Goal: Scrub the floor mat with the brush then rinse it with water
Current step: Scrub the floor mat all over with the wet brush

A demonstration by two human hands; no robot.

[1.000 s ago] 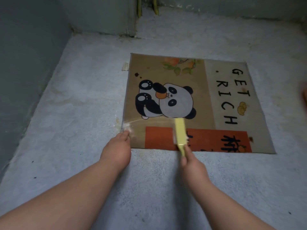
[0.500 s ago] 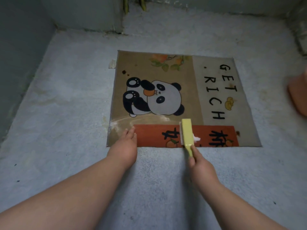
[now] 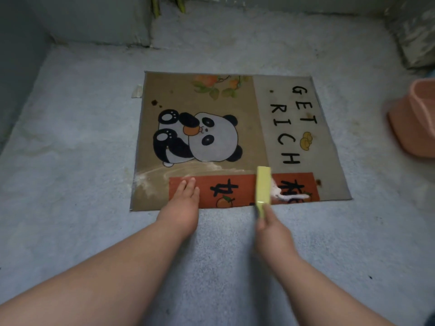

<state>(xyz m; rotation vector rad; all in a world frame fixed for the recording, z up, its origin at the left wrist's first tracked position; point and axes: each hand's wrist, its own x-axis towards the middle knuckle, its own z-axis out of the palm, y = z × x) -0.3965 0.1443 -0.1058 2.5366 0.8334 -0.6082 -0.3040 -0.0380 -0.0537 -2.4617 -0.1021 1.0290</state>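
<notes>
A square floor mat (image 3: 207, 97) with a panda picture and the words GET RICH lies flat on the grey concrete floor. My left hand (image 3: 182, 207) presses flat on its near edge, fingers straight on the red band. My right hand (image 3: 270, 228) grips the handle of a yellow brush (image 3: 263, 188), whose head lies on the red band near the mat's near edge. White suds (image 3: 282, 194) sit just right of the brush, and a pale foam streak (image 3: 183, 171) runs across the mat below the panda.
A pink plastic basin (image 3: 414, 121) stands on the floor to the right of the mat. Grey walls close in at the left and back, with a step at the back left corner. Bare concrete floor surrounds the mat.
The brush has moved to the right along the red band, leaving suds beside it. My left hand has shifted right from the mat's near left corner onto the red band. The basin has come into view.
</notes>
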